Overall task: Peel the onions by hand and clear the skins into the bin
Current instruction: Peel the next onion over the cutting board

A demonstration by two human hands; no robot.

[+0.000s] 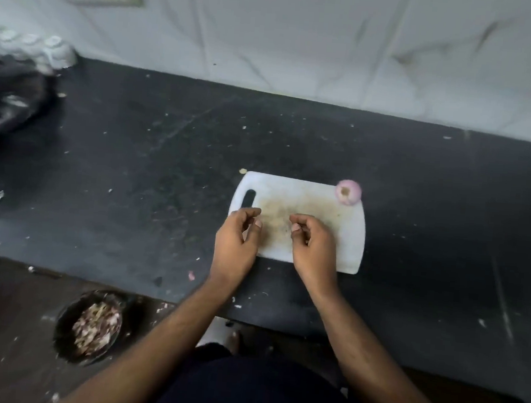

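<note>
2 bare hands hover side by side over the near half of a white plastic cutting board (347, 239) with a slot handle at its left end. The left hand (239, 237) sits by the handle slot, fingers loosely curled, thumb tip close to the forefinger; whether it has any scrap pinched there, I cannot tell. The right hand (313, 245) mirrors it over the board's stained middle, fingers curled inward, nothing plainly in its grasp.

1 peeled pinkish-purple onion (348, 192) rests at the board's far right corner, well apart from both hands, its pale cut end facing the camera. The board lies on a black stone worktop (134, 159), which is speckled with small pale flecks; a pink scrap of skin (191, 275) lies near the front edge, just left of the left wrist.

Down on the brown floor, left of the person, stands a round black bin (64, 322) holding a heap of pale and purplish onion skins (95, 328). At far left on the worktop sits a crumpled black plastic bag (9, 95), blurred, with white rounded items just behind it. White marbled wall tiles (333, 47) rise behind the worktop.
</note>
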